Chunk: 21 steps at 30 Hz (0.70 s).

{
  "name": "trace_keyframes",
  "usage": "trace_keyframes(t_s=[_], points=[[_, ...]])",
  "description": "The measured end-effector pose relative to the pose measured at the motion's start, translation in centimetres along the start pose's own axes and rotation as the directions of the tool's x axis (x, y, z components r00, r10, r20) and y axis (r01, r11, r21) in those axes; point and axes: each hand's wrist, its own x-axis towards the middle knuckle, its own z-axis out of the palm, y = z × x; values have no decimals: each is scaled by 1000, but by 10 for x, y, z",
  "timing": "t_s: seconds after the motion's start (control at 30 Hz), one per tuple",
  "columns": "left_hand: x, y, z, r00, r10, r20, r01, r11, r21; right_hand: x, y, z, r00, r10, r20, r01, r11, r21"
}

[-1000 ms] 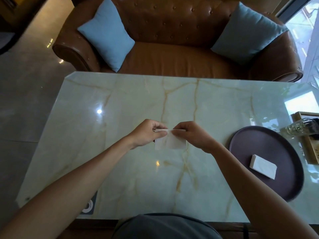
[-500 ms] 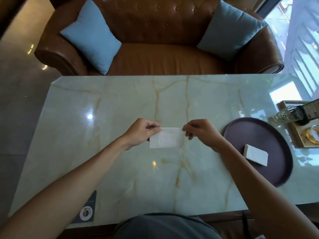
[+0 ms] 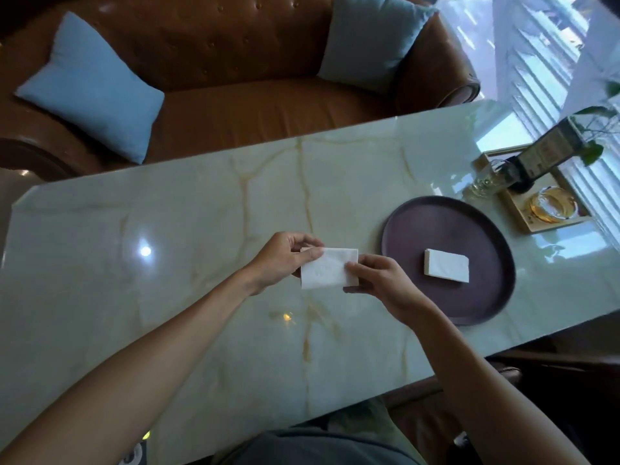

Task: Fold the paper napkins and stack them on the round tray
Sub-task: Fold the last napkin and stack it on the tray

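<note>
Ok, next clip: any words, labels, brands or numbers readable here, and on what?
None can be read.
Dark bottle in the wooden tray: label print too blurred.
Dark sticker with a white ring at the marble table's near edge: no legible text.
White folded napkins: blank.

A glossy pale marble counter [image 3: 201, 229] stands before a brown leather sofa [image 3: 235, 95] with two blue cushions [image 3: 90, 92]. Daylight enters through a window [image 3: 553, 45] at right.

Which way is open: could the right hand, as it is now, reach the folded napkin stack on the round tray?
Probably yes. The right hand is beside the round tray, and nothing lies between it and the stack. But its fingers are pinching the held napkin, shared with the left hand.
</note>
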Motion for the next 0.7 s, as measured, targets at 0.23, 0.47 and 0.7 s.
trace_keyframes(t_s=[0.23,0.47,0.7], points=[[58,4,101,980,-194,-42,184,967,-175,-6,-8,-98,989,-41,-145,44,999,17],[120,6,201,968,-197,-156,186,979,-85,-1,3,-197,937,-6,-350,-42,990,-132],[164,-4,271,963,-200,-178,204,979,2,9,35,-265,850,129,-510,-195,978,-77]])
